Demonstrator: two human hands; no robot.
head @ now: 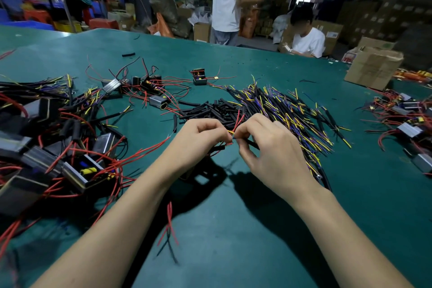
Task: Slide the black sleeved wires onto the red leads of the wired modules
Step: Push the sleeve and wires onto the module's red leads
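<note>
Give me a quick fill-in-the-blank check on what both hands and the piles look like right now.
1. Both hands meet above the ____ table.
2. The left hand pinches thin ____ leads.
3. The right hand holds a ____ sleeved wire.
4. The cardboard box stands at the table's far ____ side.

Missing words: green; red; black; right

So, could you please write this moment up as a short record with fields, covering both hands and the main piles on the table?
surface: green table mat
left hand: pinches thin red leads
right hand: pinches a black sleeved wire with yellow and blue cores
meeting point: wire tips touch between the two hands
behind hands: heap of short black tubing pieces
right of heap: pile of black sleeved wires with yellow and blue ends
left side: grey metal modules with red leads
far right: brown cardboard box
</note>
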